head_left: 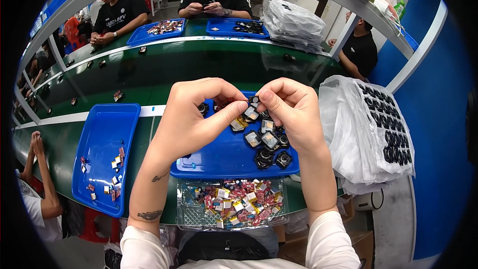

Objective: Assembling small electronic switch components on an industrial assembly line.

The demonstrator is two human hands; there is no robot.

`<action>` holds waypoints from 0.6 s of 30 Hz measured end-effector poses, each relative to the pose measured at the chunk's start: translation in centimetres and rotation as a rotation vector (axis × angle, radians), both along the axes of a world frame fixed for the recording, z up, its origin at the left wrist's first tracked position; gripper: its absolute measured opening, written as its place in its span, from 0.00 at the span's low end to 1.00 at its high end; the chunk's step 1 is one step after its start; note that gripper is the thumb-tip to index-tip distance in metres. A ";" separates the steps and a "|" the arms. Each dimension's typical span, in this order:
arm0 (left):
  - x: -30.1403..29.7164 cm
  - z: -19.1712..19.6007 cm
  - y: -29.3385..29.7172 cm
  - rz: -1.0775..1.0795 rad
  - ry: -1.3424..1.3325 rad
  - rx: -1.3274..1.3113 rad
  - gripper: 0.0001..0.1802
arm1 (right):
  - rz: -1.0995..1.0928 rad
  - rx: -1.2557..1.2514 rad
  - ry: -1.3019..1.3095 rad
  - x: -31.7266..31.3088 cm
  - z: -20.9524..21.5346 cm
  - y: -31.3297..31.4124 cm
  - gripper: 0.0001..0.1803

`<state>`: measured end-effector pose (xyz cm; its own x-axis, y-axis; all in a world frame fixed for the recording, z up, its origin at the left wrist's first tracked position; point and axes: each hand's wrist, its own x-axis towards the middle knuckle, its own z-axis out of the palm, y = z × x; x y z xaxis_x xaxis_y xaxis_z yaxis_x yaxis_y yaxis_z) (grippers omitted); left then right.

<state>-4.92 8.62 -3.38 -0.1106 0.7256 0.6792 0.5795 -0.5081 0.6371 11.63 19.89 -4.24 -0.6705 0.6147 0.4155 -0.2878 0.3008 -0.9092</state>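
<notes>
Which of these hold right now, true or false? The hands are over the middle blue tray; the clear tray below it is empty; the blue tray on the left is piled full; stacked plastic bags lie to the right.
1. Both hands, left hand and right hand, are raised together over the middle blue tray, pinching a small part. True.
2. The clear tray nearer the person is empty. False: it holds a heap of small red, yellow and white pieces.
3. The left blue tray is piled full. False: only a few scattered bits lie in it.
4. Stacked plastic bags lie to the right. True.
</notes>
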 end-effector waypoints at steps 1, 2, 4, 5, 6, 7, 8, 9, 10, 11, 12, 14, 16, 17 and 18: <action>-0.1 -0.1 -0.1 0.001 -0.002 0.000 0.03 | 0.052 -0.036 0.015 0.0 0.0 -0.1 0.10; -0.1 -0.2 -0.1 -0.049 -0.062 -0.021 0.04 | 0.103 -0.072 0.031 -0.1 0.0 -0.3 0.11; -0.1 -0.2 -0.2 -0.103 -0.124 -0.039 0.04 | 0.115 -0.050 0.051 -0.2 0.0 -0.6 0.11; -0.1 -0.1 -0.2 -0.082 -0.098 -0.041 0.04 | 0.127 -0.030 0.072 -0.3 0.0 -0.8 0.12; -0.1 -0.1 -0.2 -0.058 -0.071 -0.043 0.04 | 0.128 -0.031 0.071 -0.4 -0.1 -1.1 0.12; -0.1 -0.2 -0.1 -0.058 -0.073 -0.044 0.04 | 0.148 -0.026 0.071 -0.6 -0.2 -1.3 0.12; -0.1 -0.2 0.0 -0.046 -0.038 -0.033 0.04 | 0.167 -0.021 0.072 -0.7 -0.3 -1.5 0.12; -0.1 -0.3 0.0 -0.033 -0.003 -0.024 0.04 | 0.169 -0.026 0.071 -0.8 -0.4 -1.5 0.12; -0.1 -0.3 0.0 -0.031 -0.005 -0.029 0.04 | 0.164 -0.029 0.074 -0.9 -0.6 -1.4 0.12; -0.3 -0.2 0.1 -0.051 0.029 -0.013 0.03 | 0.160 -0.032 0.077 -1.1 -0.7 -1.3 0.12; -0.3 -0.2 0.2 -0.074 0.061 0.005 0.03 | 0.005 0.093 -0.009 -1.3 -0.8 -1.1 0.11; -0.1 -0.1 0.0 -0.085 0.049 0.016 0.03 | -0.027 0.174 -0.073 -1.7 -1.5 -0.2 0.09; -0.4 0.2 -0.2 -0.075 0.057 0.026 0.03 | 0.026 0.306 -0.202 -2.6 -2.0 0.6 0.07; -0.6 0.3 -0.3 -0.075 0.058 0.024 0.03 | 0.121 0.331 -0.294 -2.0 -1.9 0.4 0.09; -0.7 0.2 -0.2 -0.060 0.041 0.031 0.03 | 0.164 0.420 -0.258 -2.2 -2.6 0.2 0.12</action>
